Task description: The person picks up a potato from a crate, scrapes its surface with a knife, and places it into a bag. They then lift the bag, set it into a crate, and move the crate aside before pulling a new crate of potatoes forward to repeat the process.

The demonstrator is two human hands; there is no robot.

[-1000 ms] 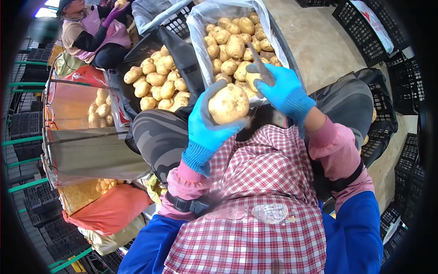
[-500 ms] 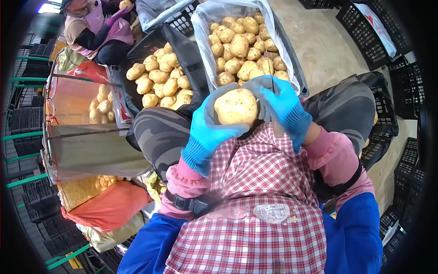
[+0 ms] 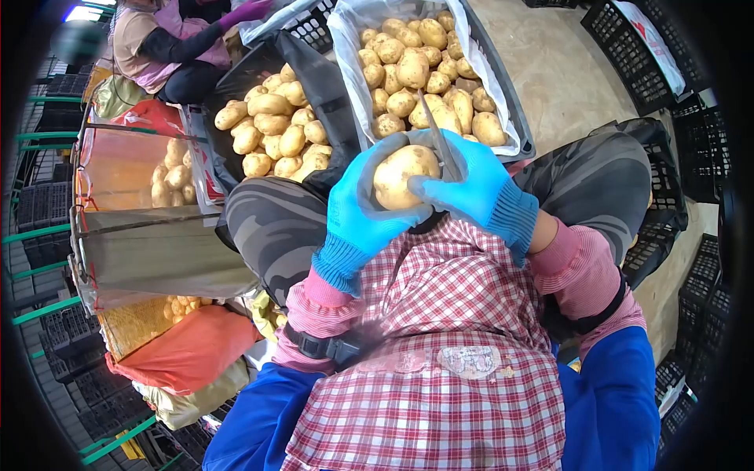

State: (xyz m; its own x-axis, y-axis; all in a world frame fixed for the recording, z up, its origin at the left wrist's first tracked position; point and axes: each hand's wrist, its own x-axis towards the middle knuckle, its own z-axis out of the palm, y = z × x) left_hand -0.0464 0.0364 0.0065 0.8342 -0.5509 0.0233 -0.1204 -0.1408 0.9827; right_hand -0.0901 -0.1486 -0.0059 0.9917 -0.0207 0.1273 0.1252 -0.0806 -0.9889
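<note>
A large yellow potato (image 3: 404,177) is between my two gloved hands, above my lap. My left hand (image 3: 355,202), in a blue and grey glove, wraps round its left side and underside. My right hand (image 3: 473,177) has its thumb on the potato's right side and its fingers closed round a thin pointed tool like a knife (image 3: 438,135), whose tip points up and away from me. Just beyond my hands stands a crate with a white liner (image 3: 355,78), filled with potatoes (image 3: 412,69).
A dark-lined crate (image 3: 334,102) of potatoes stands to the left of the white-lined one. Farther left are a framed sack (image 3: 169,247) and an orange-red sack (image 3: 184,353). Another person (image 3: 169,47) sits at the upper left. Black crates (image 3: 628,59) line the right side.
My right hand has turned, bringing its thumb onto the potato and the tool's tip up to the left. The potato has turned and shifted slightly left. The other person's arm has moved up and right.
</note>
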